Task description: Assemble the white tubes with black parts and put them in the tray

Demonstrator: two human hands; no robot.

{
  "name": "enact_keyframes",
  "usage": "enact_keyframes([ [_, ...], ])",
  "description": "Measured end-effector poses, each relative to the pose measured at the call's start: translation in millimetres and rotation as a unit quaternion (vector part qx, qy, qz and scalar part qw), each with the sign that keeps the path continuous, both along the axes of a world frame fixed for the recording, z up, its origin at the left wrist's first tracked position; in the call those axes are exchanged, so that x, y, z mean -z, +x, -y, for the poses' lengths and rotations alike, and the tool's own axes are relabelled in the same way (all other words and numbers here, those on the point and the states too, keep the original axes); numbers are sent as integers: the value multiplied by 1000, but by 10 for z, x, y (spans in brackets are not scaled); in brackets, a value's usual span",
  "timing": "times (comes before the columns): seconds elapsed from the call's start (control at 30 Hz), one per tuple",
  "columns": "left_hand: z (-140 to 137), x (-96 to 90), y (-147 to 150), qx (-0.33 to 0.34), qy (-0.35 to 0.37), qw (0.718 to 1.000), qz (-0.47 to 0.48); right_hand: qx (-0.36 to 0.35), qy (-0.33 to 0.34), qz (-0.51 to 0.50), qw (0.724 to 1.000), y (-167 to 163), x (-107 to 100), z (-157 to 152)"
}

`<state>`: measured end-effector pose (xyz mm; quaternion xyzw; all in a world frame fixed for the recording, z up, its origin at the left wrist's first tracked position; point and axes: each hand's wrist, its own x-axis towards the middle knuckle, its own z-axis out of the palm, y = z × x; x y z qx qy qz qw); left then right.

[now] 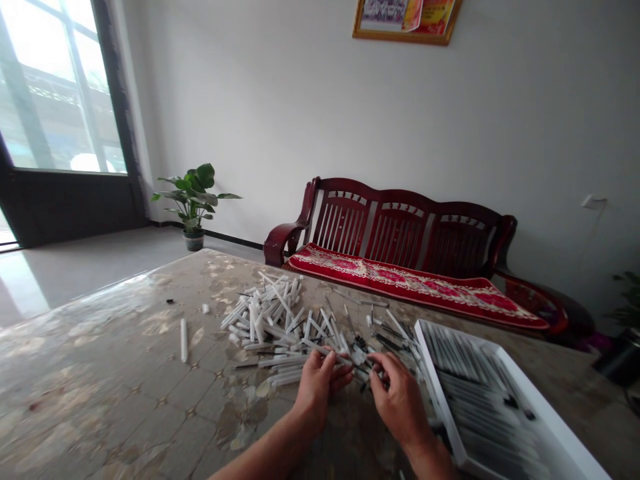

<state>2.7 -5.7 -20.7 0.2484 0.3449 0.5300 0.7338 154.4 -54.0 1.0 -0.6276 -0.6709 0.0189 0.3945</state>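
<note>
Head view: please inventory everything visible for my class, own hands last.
White tubes: many, white, centre
Stray tube: one, white, further left
Small pieces: two, black, white, beyond it
Slim pieces: several, black, beside box
Box: one, white, table's right
Rods: many, greyish, inside box
Table: one, brownish, foreground
Bench: one, maroon, beyond table
Cover: one, red, on bench
Potted plant: one, green, left
Second plant: one, green, right edge
Picture frame: one, gold, wall
Door: one, dark, left
Floor: one, grey, left
Wall: one, pale, background
Left hand: one, bare, holding white tube
Right hand: one, bare, nearer box
</note>
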Motion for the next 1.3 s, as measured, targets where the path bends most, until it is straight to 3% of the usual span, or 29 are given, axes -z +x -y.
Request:
enact_keyframes([
  [0.23, 208, -71, 106, 112, 68, 991, 11, -86, 10, -135, 987, -347, 11, 38],
  [0.3, 192, -69, 92, 117, 46, 992, 26, -93, 5, -188, 978, -359, 28, -2],
  [0.4, 86, -67, 40, 88, -29, 995, 43, -30, -2, -225, 974, -179, 42, -83],
  [0.53, -32, -90, -3, 44, -64, 995, 57, -24, -67, -113, 991, 145, 46, -111],
  [0.67, -33, -103, 4, 32, -77, 994, 71, -63, -140, -22, 988, 190, 62, -66],
  [0.87, -23, -69, 14, 18, -82, 994, 76, -55, -145, 22, 988, 72, 144, -65],
  [1.07, -32, -77, 22, 16, -91, 993, 68, -34, -57, -170, 983, 83, 238, -121],
  [1.3, -21, -98, 28, 8, -99, 992, 77, -35, -85, -448, 890, -75, 150, -118],
])
